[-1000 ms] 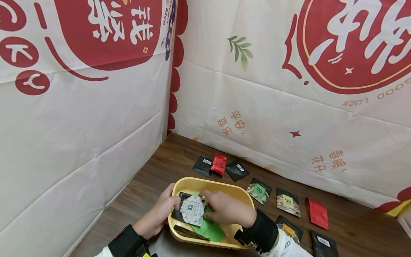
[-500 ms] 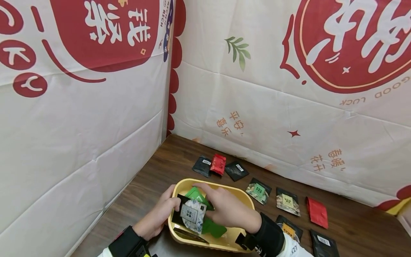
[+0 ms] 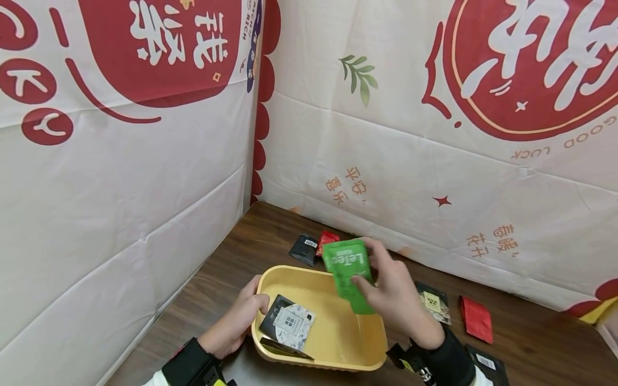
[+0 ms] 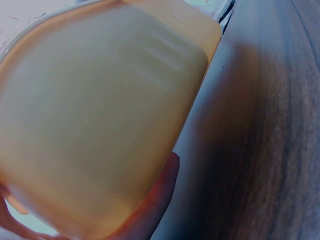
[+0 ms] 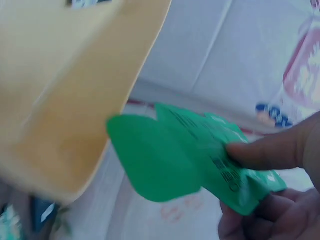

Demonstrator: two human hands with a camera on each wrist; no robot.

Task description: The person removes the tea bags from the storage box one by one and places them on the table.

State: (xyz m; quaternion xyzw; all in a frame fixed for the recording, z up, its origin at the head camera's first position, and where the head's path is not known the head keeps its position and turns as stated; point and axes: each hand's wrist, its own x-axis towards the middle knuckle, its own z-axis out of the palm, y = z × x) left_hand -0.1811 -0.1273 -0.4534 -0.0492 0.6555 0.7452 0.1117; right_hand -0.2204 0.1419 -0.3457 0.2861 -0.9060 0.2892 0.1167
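Note:
My right hand (image 3: 393,289) pinches a green sachet (image 3: 348,271) marked "LeTea" between thumb and fingers, above the far right rim of a yellow plastic basket (image 3: 338,338). In the right wrist view the sachet (image 5: 200,155) shows printed lines and a plain rounded green part at one end. My left hand (image 3: 236,324) grips the basket's left end, thumb over the rim. Inside, toward the left, lies a black-and-white sachet (image 3: 289,324) with a grey label. A dark, narrow packet (image 3: 285,349) leans by the near wall. The left wrist view mostly shows the basket's outer wall (image 4: 100,110).
Along the back of the wooden table (image 3: 217,273) lie a black sachet (image 3: 304,249) and a red one (image 3: 326,239). To the right are a patterned sachet (image 3: 434,303), a red packet (image 3: 477,319) and a black packet (image 3: 487,364). Cloth walls stand behind and left.
My right hand has lifted the green sachet out of the basket and moved it up and right. The black-and-white sachet now lies flatter inside. My left hand keeps its grip on the rim.

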